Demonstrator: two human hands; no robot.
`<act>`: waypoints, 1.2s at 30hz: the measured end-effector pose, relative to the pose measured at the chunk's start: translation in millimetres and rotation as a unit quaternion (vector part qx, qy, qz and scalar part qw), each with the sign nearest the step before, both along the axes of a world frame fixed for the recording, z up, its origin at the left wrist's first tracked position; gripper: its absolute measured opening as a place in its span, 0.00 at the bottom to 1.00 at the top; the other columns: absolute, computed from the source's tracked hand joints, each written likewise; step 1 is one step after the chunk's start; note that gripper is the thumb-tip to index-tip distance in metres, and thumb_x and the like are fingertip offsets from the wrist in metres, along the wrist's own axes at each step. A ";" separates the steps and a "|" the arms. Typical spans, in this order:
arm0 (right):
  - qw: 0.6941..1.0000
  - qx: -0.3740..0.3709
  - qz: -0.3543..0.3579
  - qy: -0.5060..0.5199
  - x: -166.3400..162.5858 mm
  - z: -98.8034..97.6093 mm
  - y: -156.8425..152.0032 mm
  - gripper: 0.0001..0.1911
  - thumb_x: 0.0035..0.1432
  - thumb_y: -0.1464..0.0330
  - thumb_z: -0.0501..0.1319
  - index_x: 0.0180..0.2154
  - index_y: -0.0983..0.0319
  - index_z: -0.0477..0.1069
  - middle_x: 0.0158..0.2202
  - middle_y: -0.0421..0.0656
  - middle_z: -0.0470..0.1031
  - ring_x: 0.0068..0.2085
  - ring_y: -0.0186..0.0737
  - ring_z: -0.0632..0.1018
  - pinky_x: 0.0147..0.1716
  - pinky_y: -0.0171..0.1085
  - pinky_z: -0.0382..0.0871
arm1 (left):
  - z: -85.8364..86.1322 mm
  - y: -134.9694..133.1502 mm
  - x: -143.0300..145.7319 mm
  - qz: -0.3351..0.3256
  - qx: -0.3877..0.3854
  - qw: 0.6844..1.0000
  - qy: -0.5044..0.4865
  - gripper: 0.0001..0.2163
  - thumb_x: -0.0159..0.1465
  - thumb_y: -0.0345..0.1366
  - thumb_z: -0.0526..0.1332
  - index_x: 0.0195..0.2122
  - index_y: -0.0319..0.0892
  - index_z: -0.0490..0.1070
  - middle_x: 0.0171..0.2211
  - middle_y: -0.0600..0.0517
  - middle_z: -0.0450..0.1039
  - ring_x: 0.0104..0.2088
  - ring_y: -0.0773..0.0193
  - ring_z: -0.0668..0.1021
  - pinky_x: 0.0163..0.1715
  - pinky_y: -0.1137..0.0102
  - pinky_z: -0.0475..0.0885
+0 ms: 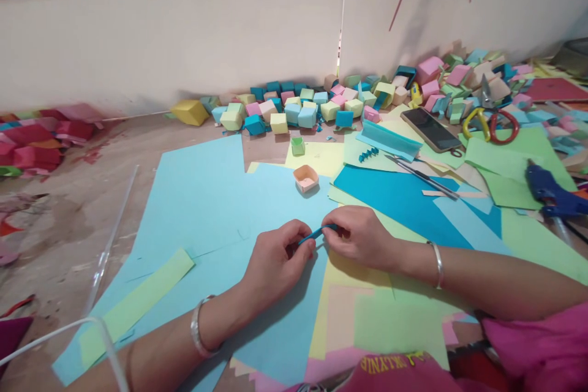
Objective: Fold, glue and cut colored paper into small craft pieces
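A narrow blue paper strip (316, 234) is stretched between my two hands, above the light blue paper sheet (197, 196). My left hand (278, 257) pinches its left end between thumb and fingers. At its right end my right hand (356, 236) grips it the same way, fingers curled. Just beyond my hands sits a small peach paper box (305, 179), open at the top. Behind that stands a smaller green paper box (297, 146). A folded dark blue paper piece (369, 154) lies to the right of them.
Many small coloured paper boxes (294, 113) line the wall. To the right are a phone (432, 128), scissors (490, 127), a pen-like cutter (425, 177) and a blue glue gun (554, 190). A green paper strip (138, 306) and a clear ruler (110, 239) lie left. A white cable (108, 337) crosses the lower left.
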State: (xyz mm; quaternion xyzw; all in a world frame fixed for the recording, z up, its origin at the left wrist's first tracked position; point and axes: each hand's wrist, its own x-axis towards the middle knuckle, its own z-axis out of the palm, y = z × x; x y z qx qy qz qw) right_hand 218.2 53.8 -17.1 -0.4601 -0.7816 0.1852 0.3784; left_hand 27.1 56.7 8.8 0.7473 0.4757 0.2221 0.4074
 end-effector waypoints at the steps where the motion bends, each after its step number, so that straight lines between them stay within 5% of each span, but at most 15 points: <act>1: 1.000 -0.001 0.005 0.004 0.2 1.2 -0.1 0.06 0.54 0.73 0.58 0.27 0.64 0.72 0.22 0.38 0.70 0.24 0.30 0.67 0.27 0.31 0.57 | 0.2 -0.3 0.1 0.002 0.004 1.000 -0.003 0.05 0.62 0.33 0.56 0.29 0.41 0.69 0.21 0.57 0.73 0.21 0.71 0.72 0.23 0.74 0.63; 14: 1.000 0.011 -0.006 -0.010 -1.3 -2.5 -0.4 0.08 0.53 0.74 0.56 0.24 0.63 0.69 0.19 0.36 0.65 0.23 0.30 0.63 0.25 0.32 0.54 | -2.7 -3.0 1.2 -0.005 0.018 1.000 0.001 0.06 0.64 0.35 0.56 0.31 0.42 0.70 0.23 0.57 0.75 0.21 0.71 0.70 0.22 0.73 0.63; 22: 0.999 0.043 -0.002 0.007 -2.4 0.1 -1.6 0.09 0.52 0.75 0.55 0.23 0.62 0.68 0.20 0.38 0.68 0.24 0.31 0.65 0.26 0.32 0.56 | 0.7 -5.3 2.6 -0.028 0.091 0.995 0.029 0.07 0.64 0.38 0.57 0.33 0.41 0.68 0.29 0.52 0.70 0.28 0.67 0.68 0.28 0.70 0.64; 33: 0.996 0.072 -0.014 -0.046 -6.5 -5.5 -4.2 0.09 0.53 0.75 0.55 0.22 0.62 0.68 0.19 0.39 0.68 0.24 0.32 0.67 0.26 0.33 0.57 | -3.1 5.9 6.8 -0.033 -0.136 0.988 -0.058 0.10 0.62 0.38 0.56 0.25 0.40 0.67 0.19 0.57 0.62 0.21 0.70 0.64 0.21 0.74 0.58; 36: 0.996 0.070 -0.037 -0.034 -7.4 -4.9 -6.0 0.06 0.52 0.75 0.57 0.24 0.62 0.69 0.20 0.38 0.69 0.24 0.32 0.68 0.26 0.33 0.58 | 0.2 5.3 6.5 -0.029 -0.143 0.987 -0.059 0.12 0.62 0.38 0.56 0.23 0.40 0.66 0.18 0.57 0.64 0.21 0.70 0.65 0.21 0.74 0.59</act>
